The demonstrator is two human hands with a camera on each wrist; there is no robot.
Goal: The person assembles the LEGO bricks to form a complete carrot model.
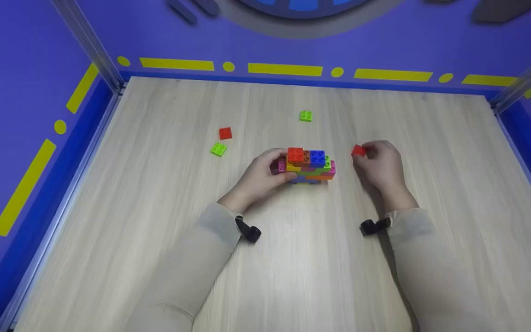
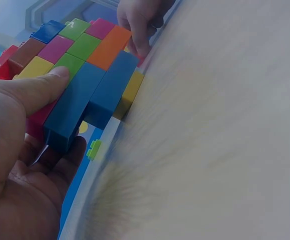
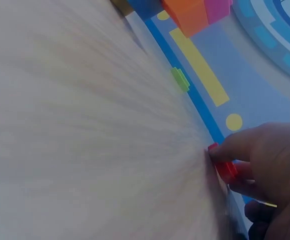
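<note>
In the head view my left hand (image 1: 262,175) grips the left end of a stacked toy-brick block (image 1: 310,171), thumb across its near face and fingers behind. Rows of blue, orange, green, yellow and pink bricks make up the block, seen closely in the left wrist view as a stepped wall (image 2: 80,55). Red, brown and blue bricks top it. To the right, my right hand (image 1: 383,163) pinches a small red brick (image 1: 358,150) between thumb and fingers, low over the table. The right wrist view shows this red brick (image 3: 224,167) tilted at the fingertips.
On the wooden table (image 1: 293,258), a flat red brick (image 1: 225,133) and a lime-green brick (image 1: 219,149) lie left of the block. Another lime-green brick (image 1: 306,116) lies behind it. Blue panels with yellow marks (image 1: 285,69) wall in the back and sides.
</note>
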